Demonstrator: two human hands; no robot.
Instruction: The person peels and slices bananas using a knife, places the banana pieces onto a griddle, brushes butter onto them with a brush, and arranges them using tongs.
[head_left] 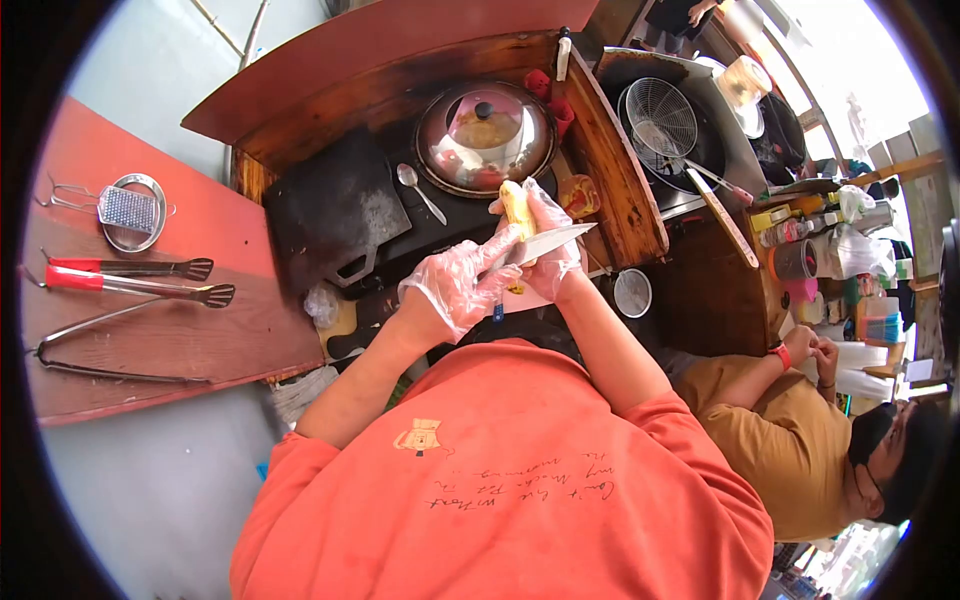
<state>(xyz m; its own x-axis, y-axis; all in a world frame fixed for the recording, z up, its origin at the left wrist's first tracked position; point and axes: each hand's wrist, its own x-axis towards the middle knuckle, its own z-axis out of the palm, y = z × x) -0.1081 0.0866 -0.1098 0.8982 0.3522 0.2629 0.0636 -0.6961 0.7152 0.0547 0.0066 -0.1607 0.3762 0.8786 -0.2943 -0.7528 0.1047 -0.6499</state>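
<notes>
Yellow banana (517,208), 1: held in the closed, plastic-gloved right hand (554,260), just beyond the left hand (456,285). Knife (550,240), 1: gripped in the gloved left hand, blade crossing the right hand. Domed lid (450,140), 1: beyond both hands.

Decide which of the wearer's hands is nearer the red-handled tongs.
Left. The left hand, gripping the knife, is right of the red-handled tongs; the right hand, holding a yellow food item, is farther right.
</notes>
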